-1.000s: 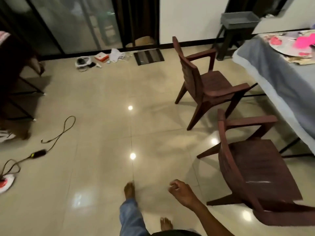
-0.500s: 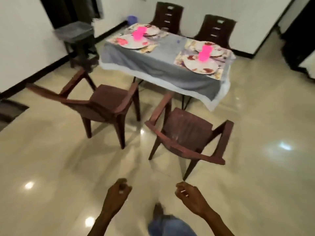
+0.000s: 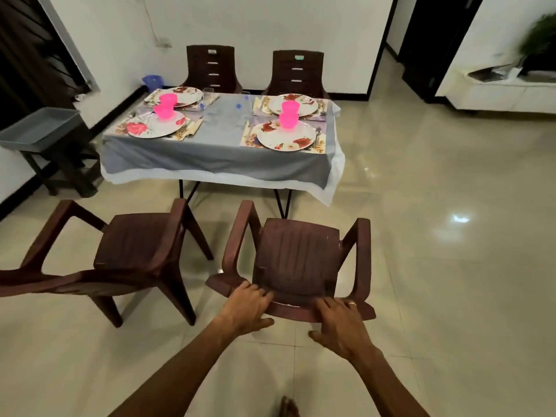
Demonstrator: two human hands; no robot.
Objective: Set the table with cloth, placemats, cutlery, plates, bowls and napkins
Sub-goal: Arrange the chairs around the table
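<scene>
Head view. Both hands were on the top rail of the near right chair, a brown moulded-plastic armchair standing just short of the counter. Left hand: fingers curled over the rail, thumb underneath, gripping it. Right hand: fingers laid over the rail with thumb splayed below, a looser hold; a ring showed on one finger. A second chair of the same kind stood just beside it to the left, angled off and apart from the counter.

The counter carried a grey tablecloth, overhanging white at the edges. Four floral placemats, each with a floral plate and a pink bowl resting on the plate. A spoon lay beside the near right plate. Napkins could not be made out. Two more chairs stood at the far side.

Handling, as judged: the chair looked light and stiff, a one-piece shell that should slide easily on the glossy tile floor. The top rail, held with both hands set apart, seemed the right purchase for steering it in straight. Risk: the legs or arms catching the hanging cloth and dragging the plates and bowls.
</scene>
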